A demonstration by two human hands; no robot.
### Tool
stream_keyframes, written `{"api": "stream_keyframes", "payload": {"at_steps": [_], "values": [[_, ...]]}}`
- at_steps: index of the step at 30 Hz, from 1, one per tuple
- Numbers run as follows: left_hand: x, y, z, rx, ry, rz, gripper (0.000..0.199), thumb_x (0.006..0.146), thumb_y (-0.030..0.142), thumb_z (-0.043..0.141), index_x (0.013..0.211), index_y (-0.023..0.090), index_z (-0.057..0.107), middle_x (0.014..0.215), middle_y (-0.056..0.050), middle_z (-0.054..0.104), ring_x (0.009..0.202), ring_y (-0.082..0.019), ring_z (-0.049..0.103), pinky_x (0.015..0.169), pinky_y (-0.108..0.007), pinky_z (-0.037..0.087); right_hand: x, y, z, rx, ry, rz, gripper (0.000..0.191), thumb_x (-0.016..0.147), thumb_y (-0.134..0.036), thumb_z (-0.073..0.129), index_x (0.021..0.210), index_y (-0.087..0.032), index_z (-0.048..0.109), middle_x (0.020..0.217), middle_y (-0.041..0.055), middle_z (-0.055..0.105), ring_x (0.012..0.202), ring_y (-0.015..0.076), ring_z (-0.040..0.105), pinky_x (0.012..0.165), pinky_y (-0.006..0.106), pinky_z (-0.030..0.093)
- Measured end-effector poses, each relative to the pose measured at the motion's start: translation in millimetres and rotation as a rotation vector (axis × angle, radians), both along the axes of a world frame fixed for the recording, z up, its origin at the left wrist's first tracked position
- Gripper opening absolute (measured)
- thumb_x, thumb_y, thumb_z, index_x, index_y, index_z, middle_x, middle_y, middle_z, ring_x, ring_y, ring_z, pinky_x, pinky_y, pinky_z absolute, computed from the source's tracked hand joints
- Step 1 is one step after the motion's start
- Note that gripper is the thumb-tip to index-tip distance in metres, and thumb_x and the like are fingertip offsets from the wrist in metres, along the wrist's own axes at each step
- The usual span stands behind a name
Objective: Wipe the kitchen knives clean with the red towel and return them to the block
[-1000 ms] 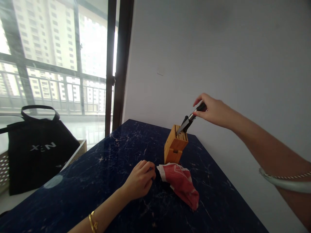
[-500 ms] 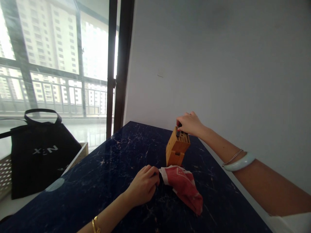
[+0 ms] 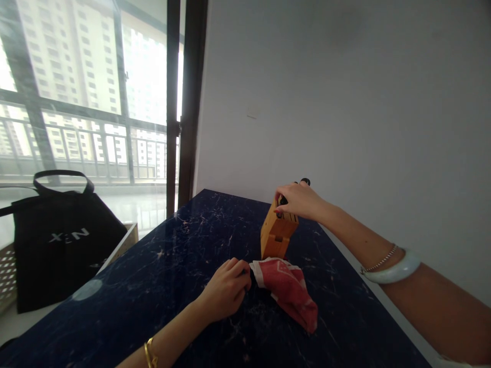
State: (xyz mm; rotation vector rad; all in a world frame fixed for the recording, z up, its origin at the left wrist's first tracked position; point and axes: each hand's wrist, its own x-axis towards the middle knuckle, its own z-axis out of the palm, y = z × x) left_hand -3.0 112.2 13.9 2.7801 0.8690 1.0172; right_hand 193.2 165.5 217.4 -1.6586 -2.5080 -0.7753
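My right hand is closed at the top of a wooden knife block. Its fingers curl round a black handle at the block's slots; a dark rounded end shows behind the knuckles. Whether both dark parts belong to one tool is hidden by the hand. Lower and to the left, my left hand rests on the table with curled fingers, beside the white edge of a red-and-white cloth. Something dark shows between these fingertips and the cloth, too covered to name. The cloth lies crumpled in front of the block.
The dark blue marble-patterned table reaches back to a grey wall. On the left, a black bag hangs over a light crate. Behind it stands a glass door with a dark frame.
Around the right hand, dark rounded ends now show behind the knuckles, and its fingers have shifted on the black handle. The left hand and cloth stay nearly still; the view has shifted slightly.
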Motion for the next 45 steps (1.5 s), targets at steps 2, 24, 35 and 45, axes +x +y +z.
{"api": "stream_keyframes", "payload": {"at_steps": [2,24,35,45], "values": [[-1,0,1.4,0.0,0.007,-0.002,0.024,0.068,0.0,0.043,0.076,0.019,0.056,0.091,-0.003,0.05,0.083,-0.017,0.044,0.075,-0.031,0.04,2,-2,7.0,0.054,0.035,0.015,0.031,0.075,-0.05,0.052,0.086,-0.021,0.059,0.089,0.0041,0.064,0.087,0.0213,0.054,0.071,0.031,0.032],[4,3,-6.7,-0.033,-0.019,-0.019,0.025,0.066,0.0,0.042,0.076,0.019,0.054,0.092,-0.003,0.049,0.085,-0.018,0.043,0.077,-0.033,0.038,38,24,16.0,0.065,0.204,-0.169,0.028,0.067,-0.022,0.065,0.095,-0.018,0.061,0.104,0.0093,0.058,0.092,0.0243,0.055,0.07,0.03,0.042],[6,4,-9.2,-0.062,-0.019,-0.033,0.027,0.066,-0.002,0.039,0.076,0.019,0.054,0.091,-0.003,0.049,0.084,-0.018,0.043,0.076,-0.033,0.038,30,32,1.6,-0.146,0.518,-0.137,0.022,0.075,-0.011,0.056,0.096,-0.015,0.057,0.063,0.0025,0.065,0.047,0.0113,0.059,0.05,0.02,0.044],[6,6,-6.1,-0.127,0.036,-0.029,0.027,0.068,-0.001,0.039,0.077,0.019,0.055,0.091,-0.002,0.05,0.085,-0.017,0.043,0.078,-0.032,0.036,27,9,28.2,0.155,0.686,0.008,0.014,0.075,-0.008,0.049,0.084,-0.013,0.058,0.065,0.0013,0.062,0.045,0.0078,0.055,0.051,0.02,0.041]]}}
